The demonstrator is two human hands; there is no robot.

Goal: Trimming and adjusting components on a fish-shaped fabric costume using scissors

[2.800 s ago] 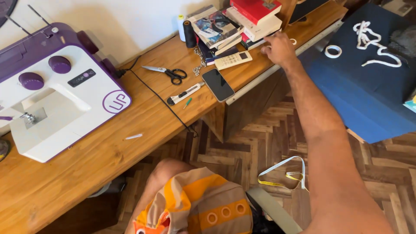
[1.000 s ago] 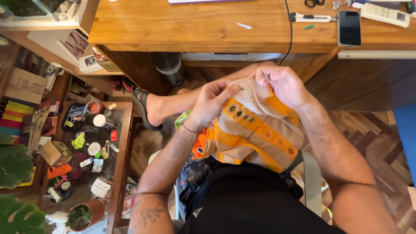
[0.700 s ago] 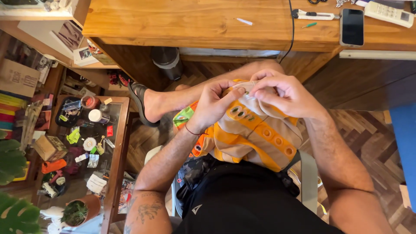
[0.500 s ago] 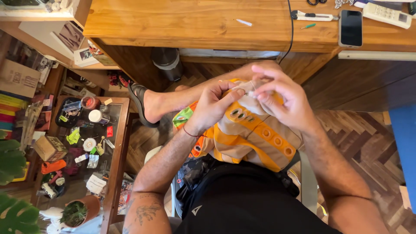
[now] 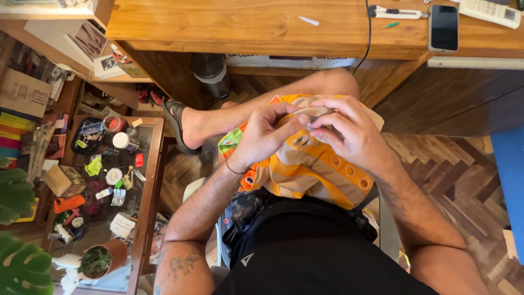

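1. Head cam, looking straight down: both hands are bunched together over the lap. The left hand (image 5: 263, 137) is curled, thumb and fingers pinching the top edge of an orange and beige striped fabric piece (image 5: 311, 169).
2. The right hand (image 5: 349, 134) is curled over the same edge from the other side, fingertips closed on the cloth right next to the left thumb. Whether it's also holding something small in there, can't tell, it's hidden.
3. That fabric sits on the person's thigh, just above the black shorts (image 5: 322, 251), and has a row of round orange rings along one stripe.
4. Ahead of the knees is a wooden desk (image 5: 229, 27) with a phone (image 5: 444, 27) lying face up, a white remote (image 5: 490, 11) beside it and a utility knife (image 5: 396, 12) nearby.
5. Under the desk stands a dark round bin (image 5: 212, 74); can't see what's in it.
6. Off to the left there's a glass-topped side table (image 5: 150, 180) that works like a tray, crammed with small bits: a white round lid, a red-lidded jar, green tags, a cardboard box.
7. A small potted plant (image 5: 101, 261) sits at its near end.
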